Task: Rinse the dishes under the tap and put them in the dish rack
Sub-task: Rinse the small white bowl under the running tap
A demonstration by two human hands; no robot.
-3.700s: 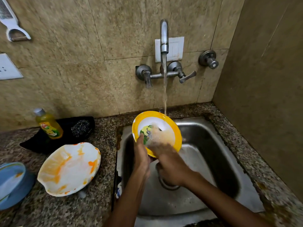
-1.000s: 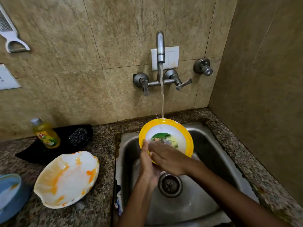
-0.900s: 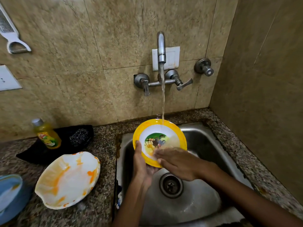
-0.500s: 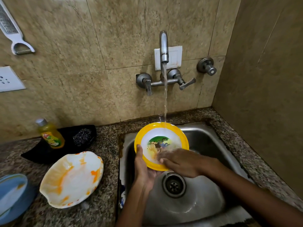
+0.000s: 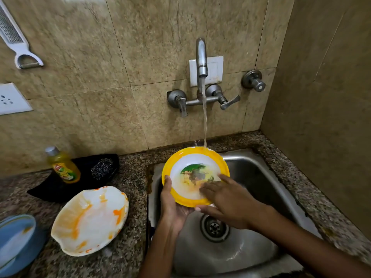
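One dish is all I have under way: my left hand [image 5: 172,205] grips the yellow plate [image 5: 195,175] by its near-left rim, tilted over the sink [image 5: 261,177] with the tap [image 5: 201,57] stream hitting its far edge, while my right hand [image 5: 226,199] lies with straight fingers rubbing its face, where orange smears remain. Left to do are the stained white plate [image 5: 90,219] and blue plate [image 5: 16,241] on the counter [image 5: 128,253], and no rack shows. Compared with half a second ago, the plate sits much the same and my right fingers have slid slightly toward its middle.
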